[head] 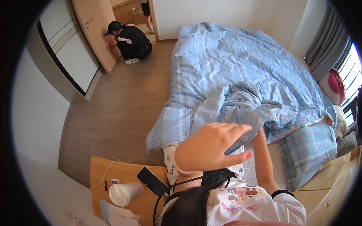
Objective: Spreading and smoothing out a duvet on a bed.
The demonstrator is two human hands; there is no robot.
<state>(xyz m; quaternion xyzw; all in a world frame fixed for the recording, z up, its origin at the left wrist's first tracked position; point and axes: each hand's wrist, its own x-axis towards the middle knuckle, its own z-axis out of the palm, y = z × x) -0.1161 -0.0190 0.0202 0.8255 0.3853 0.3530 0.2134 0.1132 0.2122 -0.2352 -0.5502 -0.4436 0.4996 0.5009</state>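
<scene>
My left hand, with a beaded bracelet at the wrist, is raised before my chest. Its thumb and fingers are apart, and I see nothing held in it. A grey-blue flap of cloth shows behind and beyond its fingers. My right forearm reaches up to this flap, which hides the right hand; whether it grips the cloth cannot be seen. Around them a light blue patterned quilt lies rumpled over the bed, bunched near my hands. A matching blue pillow lies to the right.
A wooden bedside table at lower left bears a smartphone, a lidded cup and a white cable. A person in black crouches by the wooden door; another person's leg shows beyond. Plush toys sit at the window.
</scene>
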